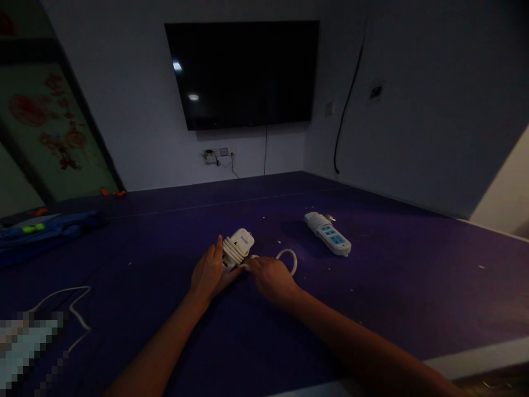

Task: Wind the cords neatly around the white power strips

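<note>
My left hand (pixel 208 271) is wrapped round the lower end of a white power strip (pixel 243 239), its thumb and fingers on opposite sides. Several turns of white cord (pixel 233 252) circle the strip's middle. Close beside it, my right hand (pixel 270 277) pinches the cord's loose part, and a loop of that cord (pixel 294 259) curves out past the knuckles. The cord's plug end cannot be made out. Farther right lies a second white power strip (pixel 335 240) with blue socket panels, its own cord wound round its far end.
A purple surface (pixel 363 298) spreads under everything. Blue cloth (pixel 61 225) lies at the left, and a thin white cable (pixel 74 303) nearer me. On the far wall hangs a television (pixel 252 74) above wall sockets (pixel 219 154); a black cable (pixel 349 105) dangles on the right wall.
</note>
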{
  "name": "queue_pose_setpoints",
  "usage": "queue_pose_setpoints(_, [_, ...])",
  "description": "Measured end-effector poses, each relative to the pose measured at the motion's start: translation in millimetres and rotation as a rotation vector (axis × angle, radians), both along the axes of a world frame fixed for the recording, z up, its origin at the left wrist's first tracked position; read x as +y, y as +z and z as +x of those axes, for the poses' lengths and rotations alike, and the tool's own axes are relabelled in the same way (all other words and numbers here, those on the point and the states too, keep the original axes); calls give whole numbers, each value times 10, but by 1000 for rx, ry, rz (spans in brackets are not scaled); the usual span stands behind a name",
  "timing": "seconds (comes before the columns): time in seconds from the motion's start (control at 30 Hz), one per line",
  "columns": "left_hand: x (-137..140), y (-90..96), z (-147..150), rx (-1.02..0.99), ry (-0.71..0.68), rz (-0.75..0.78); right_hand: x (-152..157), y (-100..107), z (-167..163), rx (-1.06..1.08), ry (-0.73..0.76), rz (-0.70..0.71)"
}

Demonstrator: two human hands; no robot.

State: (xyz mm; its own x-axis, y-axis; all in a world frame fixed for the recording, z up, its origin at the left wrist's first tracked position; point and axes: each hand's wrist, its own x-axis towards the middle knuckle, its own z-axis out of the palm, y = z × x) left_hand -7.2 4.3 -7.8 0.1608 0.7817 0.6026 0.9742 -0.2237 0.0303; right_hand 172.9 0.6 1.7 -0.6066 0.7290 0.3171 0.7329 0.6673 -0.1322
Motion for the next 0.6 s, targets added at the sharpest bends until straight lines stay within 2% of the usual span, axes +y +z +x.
queue_pose_setpoints(0.2, [18,11,-45,-49,44,25,15,6,60,85,4,49])
queue_pose_setpoints(0.37, [118,27,-261,-176,199,62,160,-45,201,123,12,94])
queue_pose_setpoints(0.5, [166,55,-434,-237,284,66,280,-115,247,90,128,47])
queue_pose_setpoints(0.6, [174,68,-483,-265,276,56,314,-139,245,88,154,44])
